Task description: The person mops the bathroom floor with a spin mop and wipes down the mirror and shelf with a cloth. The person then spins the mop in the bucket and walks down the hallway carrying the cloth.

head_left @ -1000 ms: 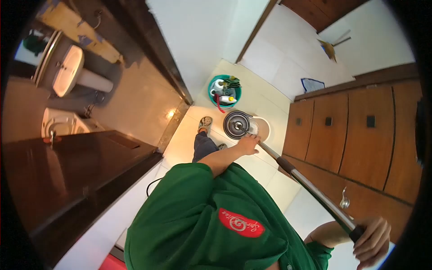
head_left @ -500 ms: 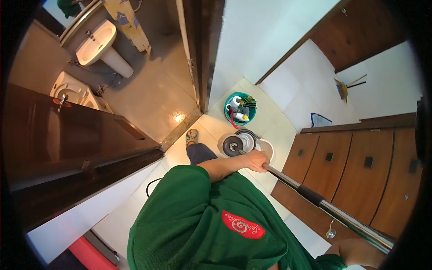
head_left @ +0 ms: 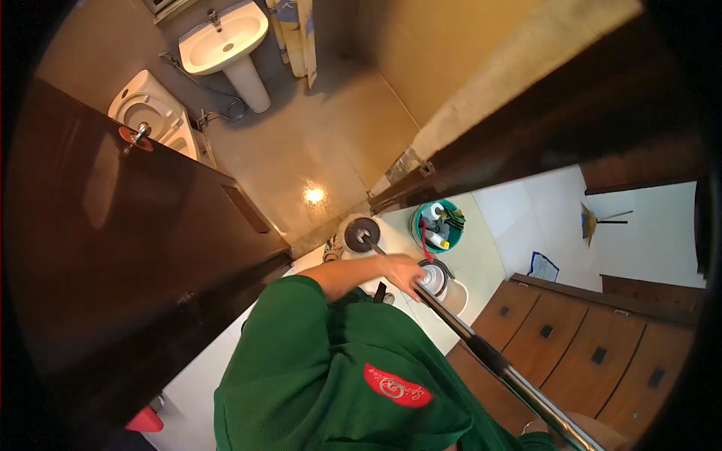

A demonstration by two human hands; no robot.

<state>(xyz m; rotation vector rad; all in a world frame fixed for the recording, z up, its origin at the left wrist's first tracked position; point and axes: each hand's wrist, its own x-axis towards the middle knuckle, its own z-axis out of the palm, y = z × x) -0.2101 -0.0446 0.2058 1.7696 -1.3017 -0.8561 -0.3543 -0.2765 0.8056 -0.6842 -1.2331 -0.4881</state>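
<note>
My left hand is wrapped round the metal handle of a spin mop, below its dark grip. The mop's round dark head with a pale fringe is on the floor near the bathroom doorway. Just beyond my left hand stands a white mop bucket with a spinner basket, apart from the mop head. At the lower right, part of my right arm shows beside the handle's upper end; the fingers of that hand are hidden.
A teal bucket with bottles and cloths stands past the mop bucket. Left is an open brown door; through the doorway are a washbasin, a toilet and shiny wet-looking floor. Wooden drawers stand right.
The mop head has left the mop bucket's side and moved left toward the bathroom doorway, my left hand still on the handle. My view has turned toward the bathroom.
</note>
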